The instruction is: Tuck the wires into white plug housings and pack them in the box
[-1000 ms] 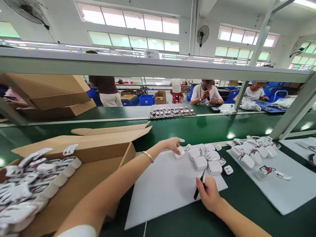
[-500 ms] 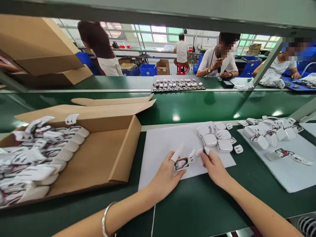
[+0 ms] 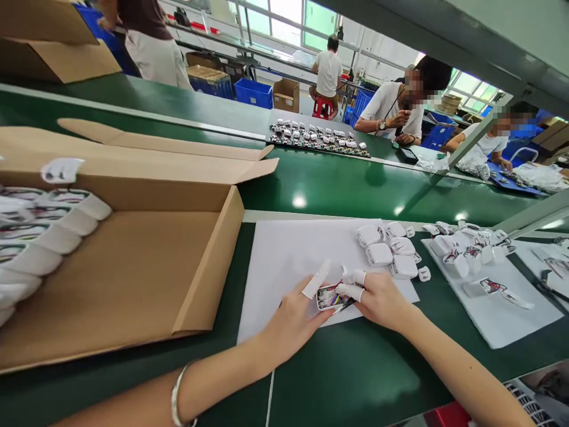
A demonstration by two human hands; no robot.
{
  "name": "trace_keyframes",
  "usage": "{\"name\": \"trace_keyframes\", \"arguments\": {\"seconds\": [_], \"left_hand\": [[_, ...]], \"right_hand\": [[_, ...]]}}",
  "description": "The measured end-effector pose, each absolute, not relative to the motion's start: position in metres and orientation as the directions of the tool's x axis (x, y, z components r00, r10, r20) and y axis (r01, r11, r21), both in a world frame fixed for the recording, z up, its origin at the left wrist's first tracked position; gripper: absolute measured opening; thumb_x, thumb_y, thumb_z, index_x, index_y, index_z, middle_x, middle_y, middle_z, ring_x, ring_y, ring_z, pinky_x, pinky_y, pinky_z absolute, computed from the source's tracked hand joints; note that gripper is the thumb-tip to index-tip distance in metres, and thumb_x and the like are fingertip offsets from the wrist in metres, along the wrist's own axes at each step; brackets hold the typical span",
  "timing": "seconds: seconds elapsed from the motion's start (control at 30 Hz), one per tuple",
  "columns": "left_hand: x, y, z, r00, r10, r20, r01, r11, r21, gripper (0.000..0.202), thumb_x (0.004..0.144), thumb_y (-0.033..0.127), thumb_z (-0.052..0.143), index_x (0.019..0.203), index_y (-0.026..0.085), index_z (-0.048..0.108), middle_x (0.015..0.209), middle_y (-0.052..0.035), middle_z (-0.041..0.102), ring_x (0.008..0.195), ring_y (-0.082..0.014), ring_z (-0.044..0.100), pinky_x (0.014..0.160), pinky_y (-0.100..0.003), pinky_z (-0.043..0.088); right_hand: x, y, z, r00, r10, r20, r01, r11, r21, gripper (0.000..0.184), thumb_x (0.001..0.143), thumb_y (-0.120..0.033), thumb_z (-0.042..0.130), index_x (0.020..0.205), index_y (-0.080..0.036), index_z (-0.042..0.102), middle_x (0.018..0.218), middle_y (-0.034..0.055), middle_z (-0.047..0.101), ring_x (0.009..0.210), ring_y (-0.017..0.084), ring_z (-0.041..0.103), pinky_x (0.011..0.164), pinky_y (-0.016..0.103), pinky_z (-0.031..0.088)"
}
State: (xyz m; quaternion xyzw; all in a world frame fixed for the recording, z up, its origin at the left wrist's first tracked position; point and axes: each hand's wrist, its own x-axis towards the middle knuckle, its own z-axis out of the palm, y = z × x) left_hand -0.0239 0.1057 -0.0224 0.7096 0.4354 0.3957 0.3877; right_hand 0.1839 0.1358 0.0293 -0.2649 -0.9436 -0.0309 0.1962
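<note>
My left hand (image 3: 291,314), a white cot on its index finger, grips a small open white plastic housing (image 3: 320,301) with coloured wires inside. Over the housing's right side my right hand (image 3: 383,298) bends closed, with white cots on two fingers. Below those fingers a thin dark tool (image 3: 345,305) pokes out at the housing's edge; its exact kind is unclear. Both hands are above a white sheet (image 3: 280,255). Behind my right hand sits a group of closed white housings (image 3: 379,254), with small white caps beside them.
At left, an open cardboard box (image 3: 155,279) holds rows of wired white housings (image 3: 48,249). On the right, another white sheet (image 3: 502,314) carries several open housings (image 3: 478,287). Small circuit boards (image 3: 317,137) lie across the green bench (image 3: 347,184). A metal post (image 3: 478,130) stands at right. Several people work beyond.
My right hand has moved left onto the housing, bringing its fingers and the dark tool to the wires. My left hand keeps its hold. The camera view has tilted and shifted.
</note>
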Motion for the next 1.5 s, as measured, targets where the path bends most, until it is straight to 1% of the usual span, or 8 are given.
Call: {"name": "trace_keyframes", "arguments": {"seconds": [0.07,0.23,0.37,0.5,0.57,0.93,1.23,1.5], "left_hand": [[-0.024,0.107,-0.021,0.310,0.924,0.225,0.305,-0.321,0.897,0.071,0.079,0.022,0.062,0.141,0.031,0.029,0.109,-0.0021,0.061,0.094,-0.0187,0.062,0.083,-0.034,0.052],[-0.024,0.105,-0.019,0.314,0.917,0.245,0.350,-0.352,0.868,0.063,0.077,0.018,0.064,0.134,0.029,0.040,0.105,-0.0021,0.062,0.089,-0.0191,0.062,0.077,-0.032,0.053],[-0.024,0.104,-0.018,0.319,0.902,0.290,0.328,-0.392,0.860,0.069,0.079,0.019,0.062,0.140,0.029,0.031,0.106,-0.0017,0.061,0.090,-0.0181,0.063,0.079,-0.031,0.053],[-0.024,0.103,-0.018,0.312,0.909,0.276,0.316,-0.373,0.872,0.062,0.081,0.022,0.062,0.137,0.029,0.036,0.108,-0.0016,0.062,0.095,-0.0183,0.063,0.082,-0.031,0.053],[-0.024,0.103,-0.017,0.305,0.913,0.270,0.313,-0.364,0.877,0.056,0.082,0.021,0.062,0.133,0.028,0.041,0.107,-0.0011,0.062,0.093,-0.0179,0.063,0.082,-0.031,0.054],[-0.022,0.101,-0.019,0.315,0.875,0.368,0.351,-0.468,0.811,0.046,0.085,0.022,0.061,0.127,0.026,0.044,0.105,-0.0013,0.061,0.090,-0.0167,0.063,0.078,-0.028,0.054],[-0.023,0.099,-0.020,0.332,0.826,0.455,0.406,-0.561,0.721,0.038,0.088,0.024,0.057,0.125,0.024,0.044,0.098,-0.0016,0.060,0.082,-0.0142,0.063,0.071,-0.025,0.054],[-0.024,0.100,-0.011,0.349,0.779,0.520,0.363,-0.624,0.692,0.032,0.088,0.018,0.056,0.120,0.021,0.049,0.106,-0.0048,0.064,0.093,-0.0157,0.064,0.079,-0.025,0.054]], "right_hand": [[0.183,0.135,0.024,-0.746,0.487,0.454,0.509,0.857,-0.082,0.030,0.085,-0.007,0.041,0.106,-0.017,0.061,0.093,0.0099,0.061,0.069,0.017,0.055,0.056,0.027,0.043],[0.189,0.131,0.027,-0.595,0.716,0.365,0.533,0.692,-0.487,0.031,0.085,-0.006,0.046,0.106,-0.023,0.060,0.092,0.0057,0.058,0.081,0.017,0.056,0.068,0.028,0.048],[0.187,0.122,0.038,-0.478,0.800,0.362,0.477,0.583,-0.657,0.024,0.085,-0.010,0.053,0.102,-0.024,0.062,0.087,0.0029,0.057,0.073,0.013,0.053,0.063,0.025,0.045],[0.172,0.112,0.035,-0.358,0.912,0.202,0.486,0.366,-0.793,0.006,0.083,-0.022,0.060,0.088,-0.020,0.058,0.082,0.0015,0.054,0.068,0.013,0.050,0.059,0.024,0.043],[0.162,0.107,0.030,-0.256,0.962,0.090,0.489,0.209,-0.847,0.018,0.080,-0.031,0.066,0.080,-0.019,0.052,0.076,-0.0003,0.052,0.065,0.012,0.048,0.057,0.024,0.041],[0.155,0.107,0.026,-0.041,0.994,-0.104,0.439,-0.076,-0.895,0.028,0.077,-0.043,0.068,0.072,-0.017,0.061,0.065,0.0003,0.057,0.061,0.013,0.049,0.056,0.025,0.039],[0.157,0.109,0.029,-0.164,0.951,-0.262,0.241,-0.219,-0.946,0.030,0.070,-0.039,0.077,0.085,-0.018,0.062,0.079,0.0010,0.065,0.071,0.016,0.057,0.063,0.025,0.046],[0.158,0.117,0.024,-0.100,0.969,-0.228,0.211,-0.203,-0.956,0.027,0.064,-0.038,0.080,0.068,-0.016,0.064,0.063,-0.0009,0.060,0.060,0.013,0.051,0.056,0.024,0.043]]}}
